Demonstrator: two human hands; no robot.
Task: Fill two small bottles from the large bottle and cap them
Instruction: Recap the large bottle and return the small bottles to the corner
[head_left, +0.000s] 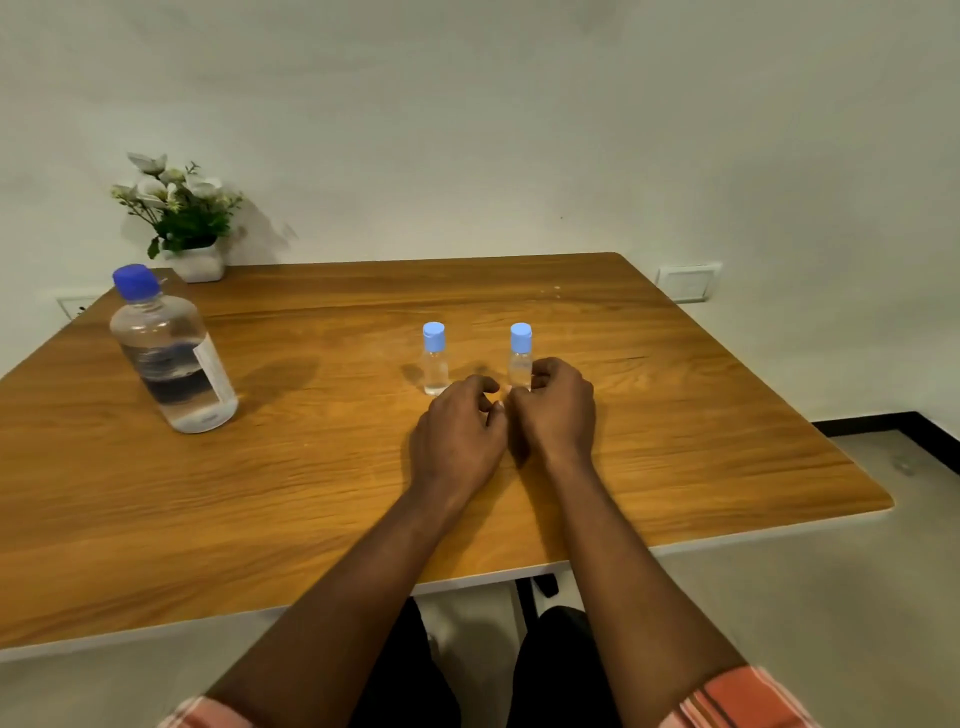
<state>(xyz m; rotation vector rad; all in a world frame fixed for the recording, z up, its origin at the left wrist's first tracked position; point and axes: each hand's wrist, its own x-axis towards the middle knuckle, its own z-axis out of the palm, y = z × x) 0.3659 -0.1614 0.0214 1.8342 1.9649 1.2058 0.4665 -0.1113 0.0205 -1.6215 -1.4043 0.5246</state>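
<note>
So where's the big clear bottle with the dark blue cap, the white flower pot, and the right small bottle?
Big clear bottle with dark blue cap (166, 358): head view, its body.
White flower pot (200, 266): head view, front wall.
Right small clear bottle, light blue cap (520, 336): head view, its cap.

Your left hand and right hand lay side by side on the table, fingers loosely curled. The capped left small bottle stood upright just beyond them. Your right fingers sat against or beside the capped right small bottle; which, I couldn't tell. The capped large bottle stood far left.
</note>
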